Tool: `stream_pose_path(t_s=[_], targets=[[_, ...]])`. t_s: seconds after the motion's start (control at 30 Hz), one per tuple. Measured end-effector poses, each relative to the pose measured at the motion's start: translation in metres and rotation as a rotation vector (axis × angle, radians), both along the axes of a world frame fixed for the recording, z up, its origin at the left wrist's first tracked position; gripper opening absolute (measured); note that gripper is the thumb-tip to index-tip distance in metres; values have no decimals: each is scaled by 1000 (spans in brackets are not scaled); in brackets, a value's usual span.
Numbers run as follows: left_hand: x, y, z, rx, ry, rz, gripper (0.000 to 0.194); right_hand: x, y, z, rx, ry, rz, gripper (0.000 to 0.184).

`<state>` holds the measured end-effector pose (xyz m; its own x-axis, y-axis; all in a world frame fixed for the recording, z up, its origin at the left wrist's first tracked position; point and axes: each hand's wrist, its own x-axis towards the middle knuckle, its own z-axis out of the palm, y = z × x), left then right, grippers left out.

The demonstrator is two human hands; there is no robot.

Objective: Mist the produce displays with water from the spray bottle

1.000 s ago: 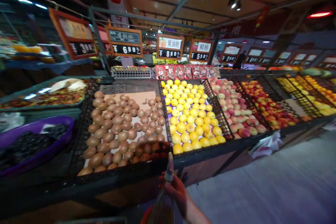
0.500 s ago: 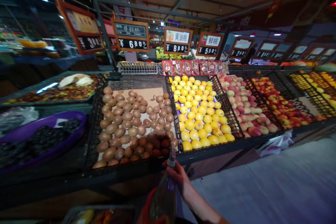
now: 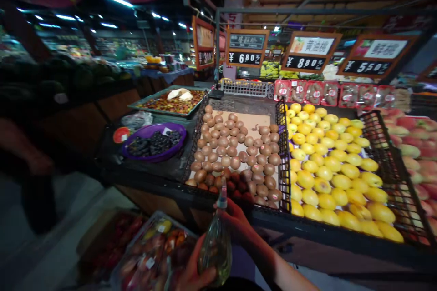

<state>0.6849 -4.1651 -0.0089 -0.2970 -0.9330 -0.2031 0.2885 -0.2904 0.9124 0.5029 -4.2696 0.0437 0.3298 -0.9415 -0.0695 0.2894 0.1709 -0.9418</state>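
A clear bottle (image 3: 215, 248) with a narrow spout-like top stands upright in front of me, before the fruit stall. Round its lower body my left hand (image 3: 196, 268) is closed. The fingers of my right hand (image 3: 235, 220) grip it at the neck, just under the top. Behind the bottle's tip lie brown kiwifruit (image 3: 235, 162) in a black crate lined with cardboard, the front ones in shadow. Yellow peaches (image 3: 339, 177) fill the crate to their right.
Black grapes sit in a purple basin (image 3: 157, 157) left of the kiwifruit. Below the stall stands a clear container (image 3: 150, 254) of mixed fruit. Pink peaches (image 3: 418, 145) lie far right. Price signs (image 3: 247, 50) hang overhead. A person's arm (image 3: 25, 148) shows at the left edge.
My view has swung left, so the stall appears shifted right. The lower container and a person at the left have come into view. Both hands still hold the bottle.
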Motion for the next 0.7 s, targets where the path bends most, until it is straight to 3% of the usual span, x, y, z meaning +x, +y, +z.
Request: stream_pose_path(t_s=[0.17, 0.33, 0.43, 0.53, 0.7], targets=[[17, 8, 7, 28, 159, 157, 92, 43, -14, 19, -22, -6, 122, 55], [31, 2, 24, 91, 124, 404, 94, 79, -32, 52, -52, -15, 171, 50], [37, -11, 40, 67, 126, 364, 99, 86, -40, 69, -70, -25, 185, 56], [34, -29, 55, -84, 132, 262, 92, 73, -42, 82, -96, -19, 172, 56], [5, -60, 64, -167, 190, 122, 103, 29, -45, 82, -73, 79, -44, 46]])
